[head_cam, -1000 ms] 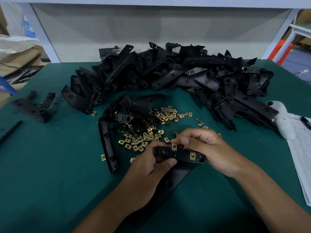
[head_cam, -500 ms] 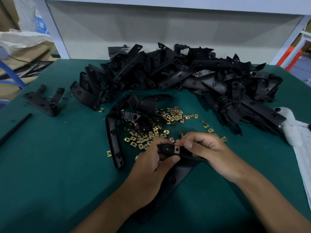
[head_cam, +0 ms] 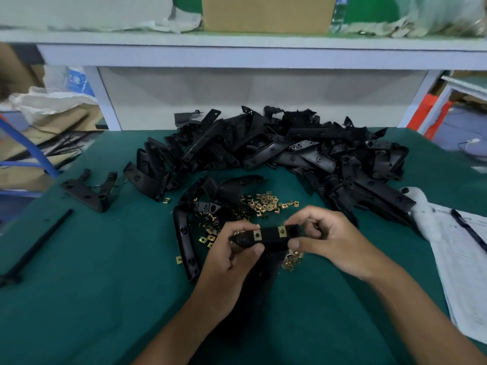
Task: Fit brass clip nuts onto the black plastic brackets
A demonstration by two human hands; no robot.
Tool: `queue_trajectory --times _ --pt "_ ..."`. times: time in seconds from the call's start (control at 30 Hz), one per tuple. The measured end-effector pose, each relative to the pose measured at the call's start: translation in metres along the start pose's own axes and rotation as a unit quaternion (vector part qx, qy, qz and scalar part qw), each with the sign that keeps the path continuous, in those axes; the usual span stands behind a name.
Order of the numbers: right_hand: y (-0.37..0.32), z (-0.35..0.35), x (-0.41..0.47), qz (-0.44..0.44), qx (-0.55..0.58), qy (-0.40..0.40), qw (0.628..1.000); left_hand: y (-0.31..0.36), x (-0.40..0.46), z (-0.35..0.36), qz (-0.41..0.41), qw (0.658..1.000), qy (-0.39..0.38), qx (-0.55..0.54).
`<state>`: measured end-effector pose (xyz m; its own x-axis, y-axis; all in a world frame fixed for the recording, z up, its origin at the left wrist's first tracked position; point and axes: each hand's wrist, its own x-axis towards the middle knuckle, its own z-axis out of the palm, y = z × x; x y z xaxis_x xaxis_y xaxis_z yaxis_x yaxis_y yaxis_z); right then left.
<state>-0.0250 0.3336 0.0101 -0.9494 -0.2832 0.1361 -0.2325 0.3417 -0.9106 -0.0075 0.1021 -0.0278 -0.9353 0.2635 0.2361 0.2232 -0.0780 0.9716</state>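
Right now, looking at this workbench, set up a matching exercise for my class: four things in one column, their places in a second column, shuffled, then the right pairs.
Things
1. held bracket
2. loose brass clip nuts
3. bracket pile
4. papers

Places
A. heaped along the table's far side
B. at the table's right edge
C. gripped between left hand and right hand
D. scattered on the green mat, between the hands and the pile

Pairs: 1-C, 2-D, 3-A, 4-B

One camera on my head, looking forward and down, close over my hands, green table ahead.
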Motion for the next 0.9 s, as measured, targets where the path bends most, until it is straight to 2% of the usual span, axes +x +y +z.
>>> queue_trajectory --times 0.1,0.2,0.27,0.4,0.6,0.77,0.9 --pt "-0.020 -0.015 -0.019 -0.040 -0.063 0.026 0.997 0.020 0.002 0.007 0.031 0.998 -0.016 0.057" --pt "-0.036 -0.037 -0.060 -0.048 -0.090 0.088 0.991 0.047 0.005 0.028 0.077 0.989 -0.061 0.115" --pt "-0.046 -0.053 -0.101 -0.043 -0.097 0.146 0.984 0.062 0.007 0.055 0.122 0.973 -0.115 0.155" --pt "-0.059 -0.073 -0.177 -0.021 -0.143 0.224 0.964 0.079 0.005 0.109 0.223 0.930 -0.170 0.236" --pt "-0.081 -0.104 -0.327 0.083 -0.245 0.318 0.912 0.075 -0.026 0.239 0.342 0.866 -0.293 0.218" --pt "-0.093 -0.107 -0.432 0.166 -0.274 0.381 0.867 0.075 -0.068 0.334 0.373 0.844 -0.363 0.127" --pt "-0.091 -0.099 -0.487 0.203 -0.294 0.444 0.822 0.078 -0.104 0.386 0.388 0.817 -0.400 0.145"
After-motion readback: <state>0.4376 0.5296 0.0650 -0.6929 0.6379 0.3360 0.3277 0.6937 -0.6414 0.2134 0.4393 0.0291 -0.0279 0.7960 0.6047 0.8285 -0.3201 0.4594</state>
